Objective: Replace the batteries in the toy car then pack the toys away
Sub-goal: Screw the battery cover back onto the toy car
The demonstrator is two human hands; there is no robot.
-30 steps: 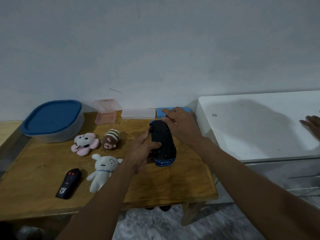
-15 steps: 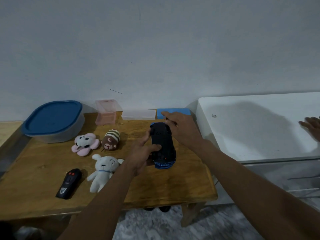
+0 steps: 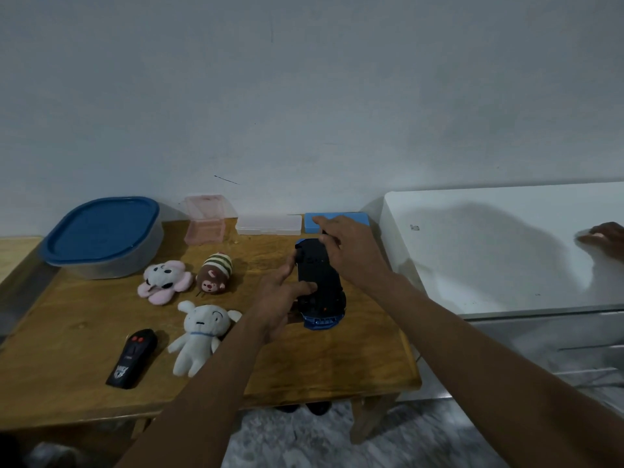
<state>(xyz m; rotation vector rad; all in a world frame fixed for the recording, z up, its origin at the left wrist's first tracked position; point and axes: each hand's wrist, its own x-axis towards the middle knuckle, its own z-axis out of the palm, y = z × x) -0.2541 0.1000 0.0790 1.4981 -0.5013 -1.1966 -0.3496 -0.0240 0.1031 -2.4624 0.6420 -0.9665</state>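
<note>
At table (image 3: 337,366) right, toy car (image 3: 319,282) belly-up, long axis running away from me, blue end nearest, my left hand (image 3: 280,298) gripping its flank, right hand (image 3: 351,251) gripping far end, white plush (image 3: 201,332) leftward.

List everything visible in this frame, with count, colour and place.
table: 1, brown wood, under the toys
tub: 1, clear with blue lid, table's far left
box: 1, pink, far edge by the wall
clear case: 1, clear, right of the box
blue case: 1, blue, far edge, partly behind the right hand
pink plush: 1, pink and white, left of centre
brown plush: 1, brown, striped, beside the pink plush
white plush: 1, white, nearer edge
remote: 1, black, near left
toy car: 1, blue, black underside up, centre
cabinet: 1, white, right of table
other hand: 1, on cabinet, right edge
left hand: grips car's side
right hand: holds car's far end
</note>
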